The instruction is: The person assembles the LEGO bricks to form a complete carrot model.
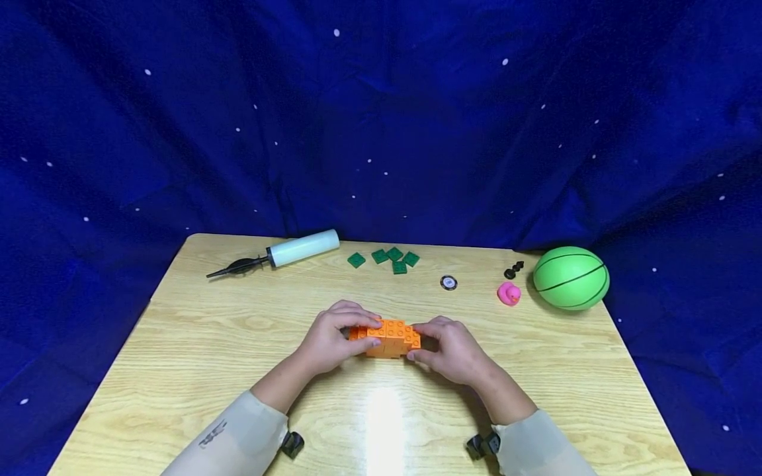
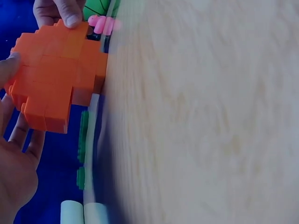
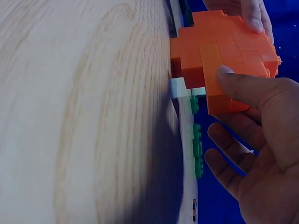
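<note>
An orange block build (image 1: 389, 340), made of several studded toy bricks with stepped edges, is held between both hands at the middle of the table. My left hand (image 1: 336, 336) pinches its left end, thumb on the near face and fingers behind. At the other end, my right hand (image 1: 449, 348) grips it the same way. In the right wrist view, the right thumb presses the flat face of the build (image 3: 233, 56), with the lower fingers spread loosely beneath. The left wrist view shows the build (image 2: 56, 74) upright, its stepped lower edge close over the tabletop.
Several green bricks (image 1: 399, 267) lie beyond the hands. A hand pump (image 1: 303, 248) sits at the back left. Toward the right are a poker chip (image 1: 449, 283), a pink rubber duck (image 1: 508, 293), a small black piece (image 1: 514, 270) and a green ball (image 1: 571, 278). A blue curtain (image 1: 381, 119) hangs behind.
</note>
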Demonstrator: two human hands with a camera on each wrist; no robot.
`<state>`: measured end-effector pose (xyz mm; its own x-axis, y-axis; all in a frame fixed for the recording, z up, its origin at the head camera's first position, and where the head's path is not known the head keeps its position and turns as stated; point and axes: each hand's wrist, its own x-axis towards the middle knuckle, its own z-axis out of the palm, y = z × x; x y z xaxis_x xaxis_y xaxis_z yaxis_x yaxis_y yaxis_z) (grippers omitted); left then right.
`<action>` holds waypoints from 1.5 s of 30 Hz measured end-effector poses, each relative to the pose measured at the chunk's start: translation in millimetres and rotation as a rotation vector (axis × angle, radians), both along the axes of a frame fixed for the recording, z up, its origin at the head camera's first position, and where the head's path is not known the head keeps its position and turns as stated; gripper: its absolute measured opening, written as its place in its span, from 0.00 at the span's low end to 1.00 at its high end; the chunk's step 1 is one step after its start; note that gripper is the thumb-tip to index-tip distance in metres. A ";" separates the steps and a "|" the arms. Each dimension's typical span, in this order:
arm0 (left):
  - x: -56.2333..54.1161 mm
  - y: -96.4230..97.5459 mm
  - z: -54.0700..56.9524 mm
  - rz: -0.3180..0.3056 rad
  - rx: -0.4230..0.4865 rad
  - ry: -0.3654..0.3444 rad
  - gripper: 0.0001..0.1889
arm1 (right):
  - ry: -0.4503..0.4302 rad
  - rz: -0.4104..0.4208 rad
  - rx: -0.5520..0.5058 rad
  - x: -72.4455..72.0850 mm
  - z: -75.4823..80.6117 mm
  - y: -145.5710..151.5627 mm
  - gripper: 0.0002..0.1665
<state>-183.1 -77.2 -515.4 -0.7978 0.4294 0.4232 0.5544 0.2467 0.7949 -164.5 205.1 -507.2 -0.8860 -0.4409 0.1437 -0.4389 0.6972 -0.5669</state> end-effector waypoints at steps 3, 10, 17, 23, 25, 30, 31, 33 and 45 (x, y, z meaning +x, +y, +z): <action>0.5 0.5 0.3 0.001 0.015 -0.066 0.16 | 0.011 0.005 -0.009 -0.4 0.0 -0.1 0.30; 0.0 -2.6 2.0 -0.012 0.009 -0.214 0.28 | -0.010 -0.009 -0.005 1.1 -0.9 0.8 0.30; -11.7 -14.5 1.2 -0.033 0.068 -0.259 0.22 | 0.016 0.001 -0.023 2.2 -3.2 1.2 0.29; -27.8 -23.1 1.8 0.061 0.066 -0.228 0.16 | 0.012 -0.003 -0.018 3.4 -2.0 0.7 0.30; -33.5 -24.9 1.9 0.100 0.053 -0.224 0.15 | 0.002 -0.002 -0.025 3.5 -1.3 0.3 0.30; -46.3 -26.5 4.0 0.184 0.038 -0.249 0.14 | -0.011 -0.004 -0.032 3.8 -1.3 0.1 0.30; -48.9 -26.4 4.1 0.200 0.037 -0.253 0.14 | -0.011 -0.005 -0.030 3.9 -1.4 0.2 0.30; -54.0 -25.7 4.3 0.227 0.038 -0.259 0.13 | -0.011 -0.006 -0.029 4.1 -1.8 0.7 0.30; -85.9 -17.7 -1.0 0.396 -0.069 -0.287 0.20 | -0.014 -0.008 -0.022 3.5 -1.6 1.5 0.30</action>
